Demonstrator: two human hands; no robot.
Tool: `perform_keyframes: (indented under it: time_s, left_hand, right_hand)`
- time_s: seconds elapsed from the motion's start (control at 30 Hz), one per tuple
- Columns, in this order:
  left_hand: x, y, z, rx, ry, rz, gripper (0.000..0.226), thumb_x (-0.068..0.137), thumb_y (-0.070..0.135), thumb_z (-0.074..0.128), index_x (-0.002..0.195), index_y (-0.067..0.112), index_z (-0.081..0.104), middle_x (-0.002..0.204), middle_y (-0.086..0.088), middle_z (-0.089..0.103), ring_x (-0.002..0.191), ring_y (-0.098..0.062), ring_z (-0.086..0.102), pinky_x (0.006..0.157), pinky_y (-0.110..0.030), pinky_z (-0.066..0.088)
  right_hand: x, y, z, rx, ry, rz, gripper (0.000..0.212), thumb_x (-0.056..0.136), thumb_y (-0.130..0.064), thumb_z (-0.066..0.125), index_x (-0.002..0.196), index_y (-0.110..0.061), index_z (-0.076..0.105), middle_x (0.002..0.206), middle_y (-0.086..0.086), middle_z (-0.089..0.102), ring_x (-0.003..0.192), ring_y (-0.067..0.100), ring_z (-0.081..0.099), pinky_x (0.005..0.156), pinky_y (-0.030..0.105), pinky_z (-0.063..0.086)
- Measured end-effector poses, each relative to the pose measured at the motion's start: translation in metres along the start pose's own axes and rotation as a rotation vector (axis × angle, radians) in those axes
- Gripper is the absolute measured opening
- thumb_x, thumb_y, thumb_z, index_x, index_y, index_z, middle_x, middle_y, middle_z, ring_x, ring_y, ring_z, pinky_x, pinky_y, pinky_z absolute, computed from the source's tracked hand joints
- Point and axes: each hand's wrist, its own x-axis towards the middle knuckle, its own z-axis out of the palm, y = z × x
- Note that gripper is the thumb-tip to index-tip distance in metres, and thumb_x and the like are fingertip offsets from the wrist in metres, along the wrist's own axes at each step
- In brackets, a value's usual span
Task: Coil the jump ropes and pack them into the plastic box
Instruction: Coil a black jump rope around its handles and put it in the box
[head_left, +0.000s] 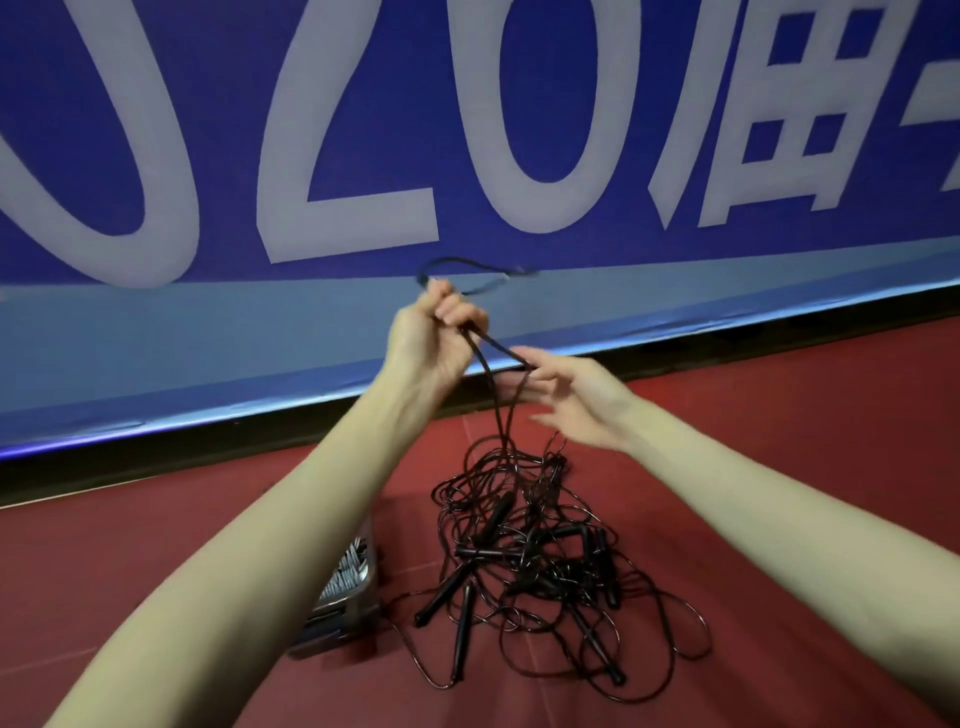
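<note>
A tangled heap of black jump ropes (540, 561) with several black handles lies on the red floor. My left hand (434, 338) is raised above it, shut on a black rope (491, 379); a loop of that rope sticks out above the fist, and strands hang down into the heap. My right hand (571, 400) is just to the right, fingers spread, with its fingertips pinching a strand of the same rope. The plastic box (345, 597) stands left of the heap, mostly hidden under my left forearm; only a grey ribbed corner shows.
A blue banner (467, 130) with large white characters stands upright along the far side, its black base meeting the red floor (779, 441). Loose rope loops spread toward the right and front of the heap.
</note>
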Motion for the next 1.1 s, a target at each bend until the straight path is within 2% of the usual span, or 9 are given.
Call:
perform_keyframes:
  time_s: [0.1,0.23,0.47,0.6,0.7,0.83,0.93,1.03,1.1]
  left_hand:
    - [0.004,0.025,0.003,-0.073,0.054,0.119,0.038,0.105,0.016,0.029,0.070,0.011,0.040,0.045,0.003,0.028,0.032,-0.008,0.027,0.053,-0.019,0.039]
    - [0.003,0.054,-0.016,-0.191,0.107,0.168,0.042,0.105,0.010,0.026,0.064,0.012,0.037,0.043,0.002,0.027,0.030,-0.009,0.024,0.037,-0.016,0.033]
    - [-0.003,0.107,-0.057,-0.171,0.244,0.284,0.048,0.100,0.003,0.021,0.054,0.013,0.031,0.042,0.003,0.024,0.028,-0.009,0.021,0.030,-0.017,0.020]
    - [-0.008,0.120,-0.089,-0.050,0.357,0.309,0.038,0.082,-0.006,0.028,0.050,0.014,0.031,0.038,0.004,0.022,0.027,-0.008,0.020,0.030,-0.015,0.017]
    - [-0.008,0.115,-0.111,0.068,0.507,0.317,0.037,0.097,-0.002,0.020,0.066,0.014,0.030,0.040,0.003,0.029,0.032,-0.008,0.028,0.038,-0.015,0.029]
    - [-0.013,0.117,-0.139,0.504,0.705,0.038,0.029,0.104,0.012,0.028,0.078,0.009,0.042,0.073,-0.003,0.048,0.063,-0.016,0.047,0.060,-0.026,0.041]
    - [-0.029,0.113,-0.133,1.166,0.713,-0.262,0.029,0.103,0.016,0.035,0.075,0.009,0.043,0.063,-0.006,0.052,0.053,-0.018,0.052,0.044,-0.023,0.040]
    - [-0.027,0.107,-0.106,1.960,0.546,-0.120,0.016,0.098,0.014,0.046,0.086,0.006,0.053,0.074,-0.005,0.054,0.077,-0.026,0.061,0.060,-0.024,0.037]
    - [-0.026,0.094,-0.079,1.801,0.317,0.043,0.015,0.097,0.017,0.050,0.109,0.013,0.059,0.105,-0.001,0.061,0.101,-0.018,0.056,0.082,-0.026,0.038]
  right_hand:
    - [-0.002,0.006,0.017,-0.175,-0.231,-0.065,0.032,0.092,-0.033,0.057,0.118,-0.014,0.058,0.096,0.000,0.071,0.099,0.020,0.065,0.101,0.043,0.037]
    - [0.001,0.005,0.018,-0.530,-0.299,-0.044,0.006,0.094,-0.015,0.064,0.096,-0.012,0.059,0.068,-0.004,0.057,0.055,0.009,0.055,0.057,0.022,0.046]
    - [0.014,0.039,-0.028,-1.280,-0.254,0.029,0.011,0.096,-0.022,0.057,0.088,-0.015,0.056,0.081,-0.003,0.058,0.072,0.013,0.050,0.069,0.031,0.041]
    - [0.009,0.047,-0.062,-1.172,-0.195,0.136,0.025,0.098,-0.031,0.056,0.079,-0.017,0.064,0.085,-0.007,0.065,0.082,0.012,0.058,0.083,0.028,0.041]
    - [0.010,0.045,-0.062,-0.950,-0.072,0.074,0.031,0.103,-0.027,0.046,0.089,-0.007,0.065,0.086,-0.002,0.074,0.094,0.019,0.067,0.093,0.035,0.042]
    - [0.009,0.021,-0.041,-0.608,0.109,-0.078,0.029,0.105,-0.021,0.040,0.079,-0.010,0.049,0.046,-0.010,0.043,0.048,0.013,0.042,0.060,0.028,0.040]
    - [0.008,-0.002,-0.029,-0.577,0.168,-0.226,0.030,0.104,-0.023,0.042,0.080,-0.009,0.053,0.046,-0.012,0.036,0.044,0.008,0.028,0.050,0.026,0.028]
    - [0.003,-0.022,-0.016,-0.537,0.128,-0.296,0.032,0.105,-0.025,0.042,0.080,-0.009,0.053,0.047,-0.012,0.032,0.044,0.009,0.022,0.048,0.025,0.022]
    - [0.000,-0.031,-0.007,-0.524,0.087,-0.320,0.032,0.105,-0.027,0.042,0.079,-0.012,0.053,0.049,-0.012,0.031,0.046,0.010,0.021,0.048,0.024,0.021]
